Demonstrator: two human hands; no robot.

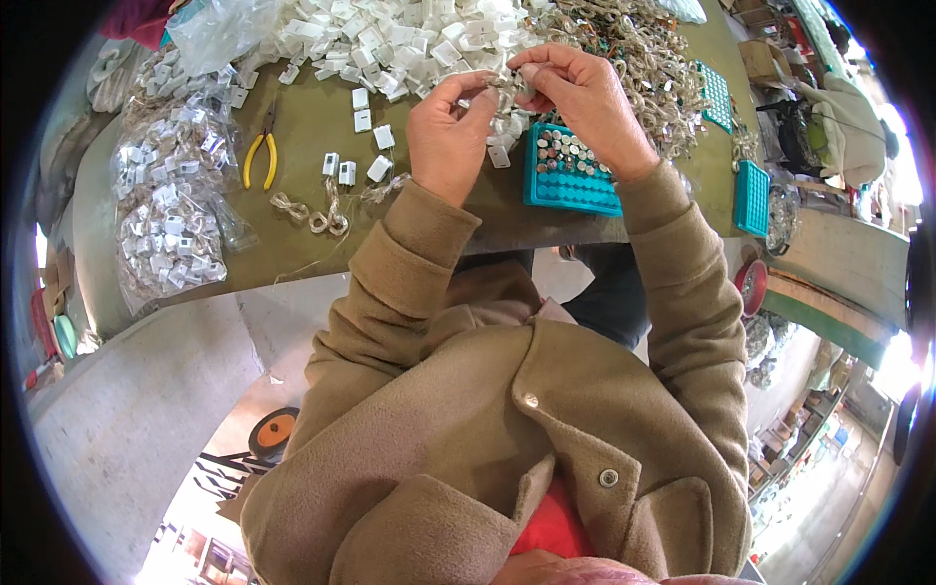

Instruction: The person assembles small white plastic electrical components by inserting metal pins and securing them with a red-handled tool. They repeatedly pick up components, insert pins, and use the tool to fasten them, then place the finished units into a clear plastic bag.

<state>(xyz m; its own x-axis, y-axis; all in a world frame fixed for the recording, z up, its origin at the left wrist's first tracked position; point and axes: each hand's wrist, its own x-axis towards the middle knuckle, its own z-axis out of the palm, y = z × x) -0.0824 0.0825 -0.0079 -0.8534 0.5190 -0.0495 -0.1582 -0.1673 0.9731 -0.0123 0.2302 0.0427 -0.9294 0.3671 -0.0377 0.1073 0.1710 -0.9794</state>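
Observation:
Both hands are raised over the table, close together, fingertips pinched. My left hand closes thumb against forefinger at the edge of the white plastic housings. Facing it, my right hand pinches above a teal tray of small round silvery pieces. Something small and pale is between the fingertips, too fine to make out against the clutter. Left of my left hand lie several loose white housings, some with coiled cords. Farther left are pliers with yellow handles.
Clear bags of corded white pieces line the table's left edge. A heap of coiled beige cords spreads at the back right. Two more teal trays stand toward the right edge. The table's near edge runs below my forearms.

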